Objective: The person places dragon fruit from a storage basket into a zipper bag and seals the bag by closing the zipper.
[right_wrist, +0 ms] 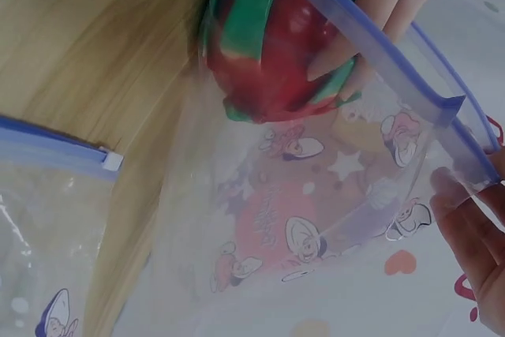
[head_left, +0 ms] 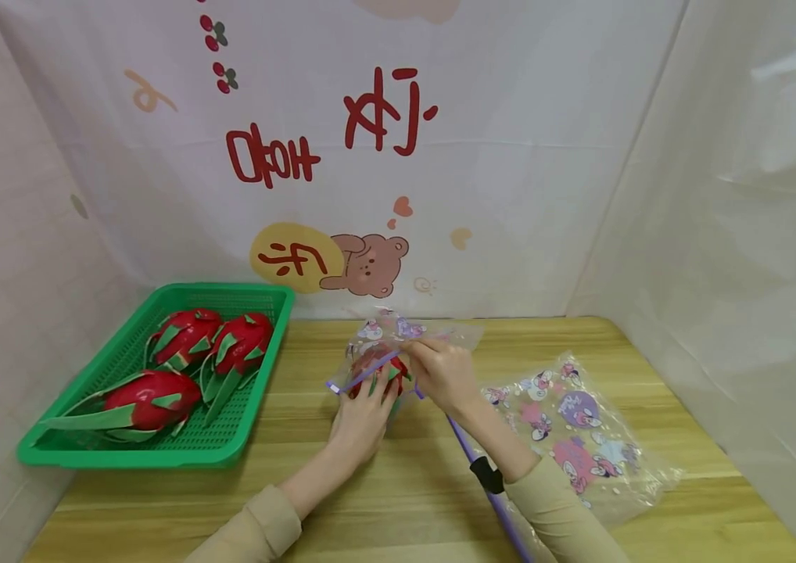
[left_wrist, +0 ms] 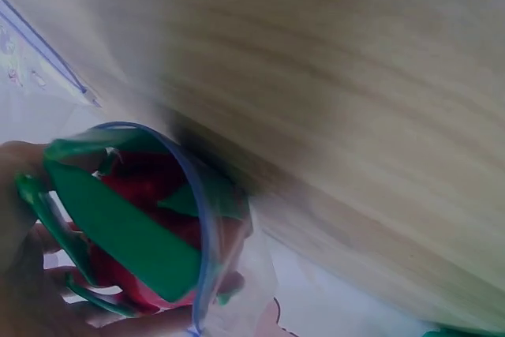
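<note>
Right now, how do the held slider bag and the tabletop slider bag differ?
The held slider bag is pinched by the right hand; the tabletop slider bag lies flat. The held bag has a dragon fruit partly inside; the tabletop bag shows none. Both are clear and cartoon-printed.

dragon fruit [right_wrist: 276,61] partly behind left grip [head_left: 361,416], tabletop [left_wrist: 355,116] blurred in left wrist view, flat bag [right_wrist: 47,226] cropped
</note>
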Motion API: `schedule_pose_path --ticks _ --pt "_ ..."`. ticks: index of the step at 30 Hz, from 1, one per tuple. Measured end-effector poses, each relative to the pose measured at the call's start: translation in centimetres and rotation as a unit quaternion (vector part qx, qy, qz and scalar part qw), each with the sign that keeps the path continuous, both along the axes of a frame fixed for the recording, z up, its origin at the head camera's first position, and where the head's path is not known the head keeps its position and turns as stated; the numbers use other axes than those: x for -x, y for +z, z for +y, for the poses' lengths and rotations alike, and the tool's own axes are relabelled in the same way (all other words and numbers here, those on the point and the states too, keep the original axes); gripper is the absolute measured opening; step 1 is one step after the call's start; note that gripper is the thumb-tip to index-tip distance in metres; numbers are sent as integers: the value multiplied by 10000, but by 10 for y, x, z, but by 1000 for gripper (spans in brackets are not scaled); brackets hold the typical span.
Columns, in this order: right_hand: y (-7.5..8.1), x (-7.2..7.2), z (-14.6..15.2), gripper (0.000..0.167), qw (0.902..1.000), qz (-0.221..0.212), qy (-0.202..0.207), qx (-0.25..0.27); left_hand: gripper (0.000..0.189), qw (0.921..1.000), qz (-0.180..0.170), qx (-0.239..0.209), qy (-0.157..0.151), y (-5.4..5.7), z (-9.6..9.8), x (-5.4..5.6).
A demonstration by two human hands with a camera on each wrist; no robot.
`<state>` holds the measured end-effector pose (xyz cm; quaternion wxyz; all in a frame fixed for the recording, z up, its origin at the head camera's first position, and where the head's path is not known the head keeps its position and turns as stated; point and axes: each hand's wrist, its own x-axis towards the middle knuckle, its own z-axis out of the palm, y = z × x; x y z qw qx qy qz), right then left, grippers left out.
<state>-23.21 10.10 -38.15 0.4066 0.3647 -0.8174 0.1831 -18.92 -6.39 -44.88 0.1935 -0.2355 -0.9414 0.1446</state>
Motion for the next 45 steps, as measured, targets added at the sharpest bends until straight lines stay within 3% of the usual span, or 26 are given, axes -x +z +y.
schedule_pose_path --ticks 7,14,18,23,31,39,45 --pt "-1 5 4 13 9999 -69 -91 0 73 9997 2 193 -120 0 -3 1" --pt "-2 5 1 13 9997 -101 23 -202 74 9995 -193 81 218 6 0 -6" --pt "-1 3 -1 15 9996 -131 82 -216 75 9988 -3 145 462 8 3 -11" --pt "-2 4 0 14 9996 -139 122 -202 83 9978 292 147 576 2 4 -10" --pt "-4 6 1 12 9997 -178 121 -147 84 9977 440 -139 493 -4 0 -5" --pt "-2 8 -1 12 9994 -259 189 -147 89 9980 55 -168 603 -2 0 1" --pt "2 7 2 11 9995 -258 131 -83 75 9981 -83 -578 204 -5 -2 6"
